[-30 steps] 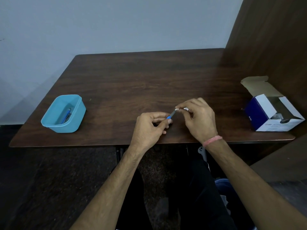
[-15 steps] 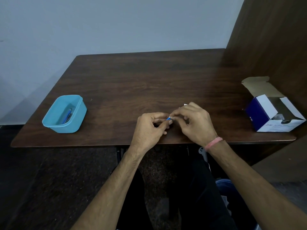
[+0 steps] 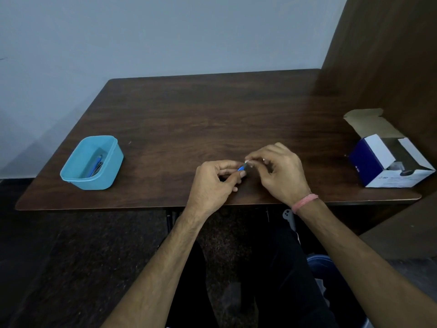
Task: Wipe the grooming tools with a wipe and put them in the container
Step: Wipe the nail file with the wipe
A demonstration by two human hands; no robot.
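Hands meet over the tabletop [image 3: 212, 110] near its front edge, a bit right of the middle. Left hand [image 3: 212, 183] has curled fingers pinching a small blue-handled grooming tool [image 3: 241, 167]; only a short blue bit pokes out past the fingertips, angled up toward the right hand. Right hand [image 3: 279, 171] pinches a small white wipe [image 3: 248, 162] against the tool's tip; wipe is mostly hidden by the fingers, so its shape can't be told. Pink band [image 3: 305, 202] sits on the right wrist, just past the front edge.

Light blue container [image 3: 92, 162] stands well left of the hands, close to the tabletop's left edge and near the front edge, open on top. Inside it lie thin tools [image 3: 97, 163], at least one with a blue handle; count unclear. Bare wood lies between the container and the left hand.

White and dark blue cardboard box [image 3: 387, 159] stands well right of the hands, flaps open, hard by the right front corner and beside the brown side panel [image 3: 383, 67]. Contents are dark and can't be made out.

Back half of the tabletop, beyond the hands, is bare wood up to the far edge against the pale wall [image 3: 165, 31]. Person's dark trousers [image 3: 272, 268] show below the front edge, between the forearms.
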